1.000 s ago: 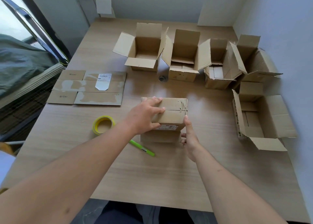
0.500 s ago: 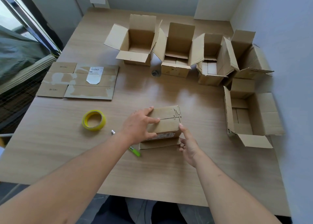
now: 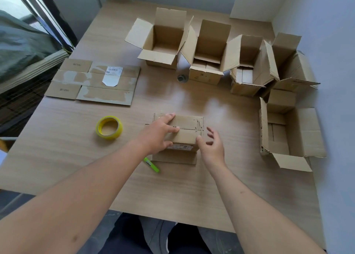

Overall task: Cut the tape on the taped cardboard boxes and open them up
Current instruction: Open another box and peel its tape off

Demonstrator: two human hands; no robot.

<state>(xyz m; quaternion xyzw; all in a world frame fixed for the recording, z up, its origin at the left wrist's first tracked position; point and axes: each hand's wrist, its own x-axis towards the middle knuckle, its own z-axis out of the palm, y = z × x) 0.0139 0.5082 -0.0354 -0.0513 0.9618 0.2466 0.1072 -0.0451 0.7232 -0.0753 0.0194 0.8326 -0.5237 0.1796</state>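
The closed cardboard box (image 3: 187, 132) is sitting on the wooden counter (image 3: 172, 192), directly under and between the person's fingers. The left hand (image 3: 156, 136) is lying on the box's top left part, its fingers (image 3: 170, 117) spread flat and reaching across the top flaps toward the centre seam, with the thumb pressing against the near side beside a white label (image 3: 180, 147). The right hand (image 3: 212, 147) is hovering just beside the box's right near corner, fingers (image 3: 210, 131) loosely spread and holding nothing; only the thumb tip appears to be touching the corner edge.

A green utility knife (image 3: 151, 165) is lying on the counter just below the left wrist, partly hidden by the forearm. A yellow tape roll (image 3: 109, 128) is resting well left of the left fingers. Beyond the fingertips, a flattened cardboard box (image 3: 94, 82) is lying at the far left, and a small grey tape roll (image 3: 182, 78) is sitting near a row of opened cardboard boxes (image 3: 207, 50) along the far edge. Another opened box (image 3: 288, 131) is lying on its side, well right of the right fingers.
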